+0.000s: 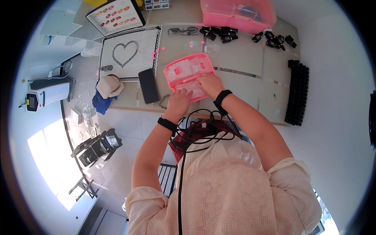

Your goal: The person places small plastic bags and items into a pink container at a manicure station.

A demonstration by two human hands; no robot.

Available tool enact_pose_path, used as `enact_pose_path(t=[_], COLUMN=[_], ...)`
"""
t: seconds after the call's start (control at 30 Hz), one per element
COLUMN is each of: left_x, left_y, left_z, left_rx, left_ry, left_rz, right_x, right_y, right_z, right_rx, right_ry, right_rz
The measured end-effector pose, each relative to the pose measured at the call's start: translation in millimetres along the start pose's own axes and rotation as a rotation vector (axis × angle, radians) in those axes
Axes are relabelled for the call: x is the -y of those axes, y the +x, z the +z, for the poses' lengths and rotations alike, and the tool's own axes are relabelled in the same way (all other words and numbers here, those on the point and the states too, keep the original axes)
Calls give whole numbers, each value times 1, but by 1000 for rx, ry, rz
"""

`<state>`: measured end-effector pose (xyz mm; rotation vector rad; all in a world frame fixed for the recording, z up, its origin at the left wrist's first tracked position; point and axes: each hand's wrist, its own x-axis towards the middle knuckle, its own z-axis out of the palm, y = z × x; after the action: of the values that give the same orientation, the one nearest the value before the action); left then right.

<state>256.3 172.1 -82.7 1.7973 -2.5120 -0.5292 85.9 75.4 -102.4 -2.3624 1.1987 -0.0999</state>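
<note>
A pink plastic case lies on the table in front of me, tilted slightly. Its far half holds clear packs with small red-pink marks, and another clear pack lies in the near half. My left hand rests at the near left corner, fingers apart over the rim and the near pack. At the right side, my right hand reaches in with curled fingers by the middle divider; its fingertips are partly hidden, so any hold is unclear. Both wrists wear black bands.
A black phone and a beaded bracelet lie left of the case. Beyond are a heart-patterned mat, glasses, black bottles and a pink storage box. A black rack-like row stands right. Black cables cross my lap.
</note>
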Motion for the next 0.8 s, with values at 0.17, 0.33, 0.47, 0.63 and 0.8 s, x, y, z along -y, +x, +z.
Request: enact_pose_path(t=[0.17,0.33,0.47,0.63,0.8], left_x=[3,1,-3,2,3], left_y=[-3,3,10,25,26], left_z=[6,6,13,18,16], left_rx=[-60,23,4,99,128], left_ry=[19,20,11,-107,-227], left_rz=[0,-38,-38,-31,-91], right_x=[2,2,-53,-79,-77], right_y=[3,9,29,39,55], right_z=[17,-16,-44,-54,-43], right_rx=[67,38,-124,-91,26], right_ry=[-29,121,112,-44,-163], right_rz=[61,136,296,214,221])
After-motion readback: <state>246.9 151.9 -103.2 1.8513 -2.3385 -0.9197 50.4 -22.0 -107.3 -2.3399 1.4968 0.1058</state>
